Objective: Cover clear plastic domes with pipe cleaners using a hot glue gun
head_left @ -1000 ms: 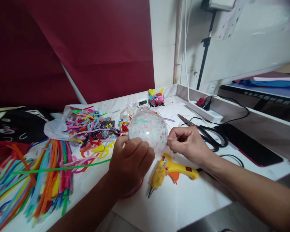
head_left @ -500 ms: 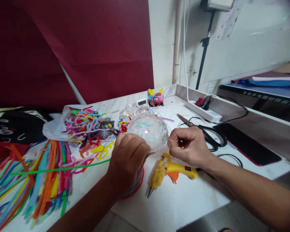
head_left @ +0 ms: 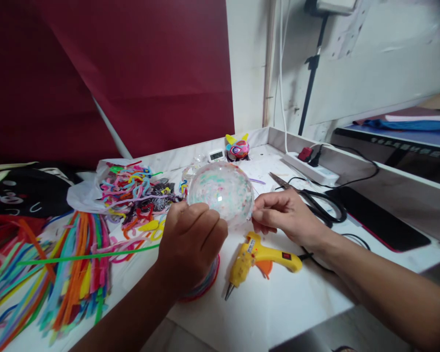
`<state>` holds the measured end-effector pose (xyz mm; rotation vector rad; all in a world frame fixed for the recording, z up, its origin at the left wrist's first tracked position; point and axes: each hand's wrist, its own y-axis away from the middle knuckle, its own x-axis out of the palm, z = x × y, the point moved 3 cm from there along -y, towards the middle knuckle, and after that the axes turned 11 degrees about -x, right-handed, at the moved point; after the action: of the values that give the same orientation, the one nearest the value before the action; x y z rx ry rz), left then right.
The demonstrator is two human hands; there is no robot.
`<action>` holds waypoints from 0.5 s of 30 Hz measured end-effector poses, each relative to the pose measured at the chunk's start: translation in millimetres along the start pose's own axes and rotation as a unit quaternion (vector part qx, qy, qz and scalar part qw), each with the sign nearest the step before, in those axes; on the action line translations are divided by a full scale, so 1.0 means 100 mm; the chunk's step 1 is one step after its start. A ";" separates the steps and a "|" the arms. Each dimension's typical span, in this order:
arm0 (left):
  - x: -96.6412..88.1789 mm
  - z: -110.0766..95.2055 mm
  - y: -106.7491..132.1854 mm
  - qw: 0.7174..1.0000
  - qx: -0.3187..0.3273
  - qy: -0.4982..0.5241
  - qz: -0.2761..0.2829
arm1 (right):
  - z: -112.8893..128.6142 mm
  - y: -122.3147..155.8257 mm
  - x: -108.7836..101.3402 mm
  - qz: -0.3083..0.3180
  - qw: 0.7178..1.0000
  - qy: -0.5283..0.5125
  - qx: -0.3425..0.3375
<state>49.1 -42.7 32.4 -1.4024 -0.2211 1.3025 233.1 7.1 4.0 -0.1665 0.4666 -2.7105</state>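
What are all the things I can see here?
table: one, white, under everything
clear ball: one, see-through with coloured flecks, held up in the middle
glue gun: one, yellow, lying below the ball
scissors: one pair, black handles, right of the ball
straight pipe cleaners: many, mixed colours, far left
bent pipe cleaners: a pile, mixed colours, left of the ball
coiled disc: one, multicoloured, left of the glue gun
small clock: one, white, at the back
little toy: one, pink and yellow, beside the clock
power strip: one, white, back right
phone: one, black, far right
left hand: one, gripping the ball's near side
right hand: one, pinching the ball's right edge
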 end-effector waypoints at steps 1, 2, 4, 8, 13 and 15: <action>-0.01 -0.01 -0.01 1.000 0.007 -0.010 -0.003 | 0.00 0.00 0.00 0.003 1.000 0.001 0.005; -0.01 -0.02 -0.01 1.000 0.015 -0.020 -0.004 | 0.00 0.00 0.00 0.005 1.000 0.002 0.009; -0.02 -0.04 -0.02 0.999 0.033 -0.040 -0.006 | 0.00 0.00 0.00 0.009 1.000 -0.001 0.014; -0.05 -0.05 -0.04 0.996 0.055 -0.069 -0.006 | -0.02 0.00 -0.01 0.027 0.999 -0.015 0.017; -0.06 -0.08 -0.04 0.995 0.066 -0.075 -0.006 | -0.10 0.01 0.01 0.000 1.000 -0.016 0.021; -0.06 -0.10 -0.04 0.995 0.067 -0.075 -0.005 | -0.10 0.00 0.02 -0.032 0.999 0.003 0.005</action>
<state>56.7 -51.6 36.2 -1.1908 -0.2380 1.3907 229.9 8.9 -5.3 -0.1727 0.4569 -2.7763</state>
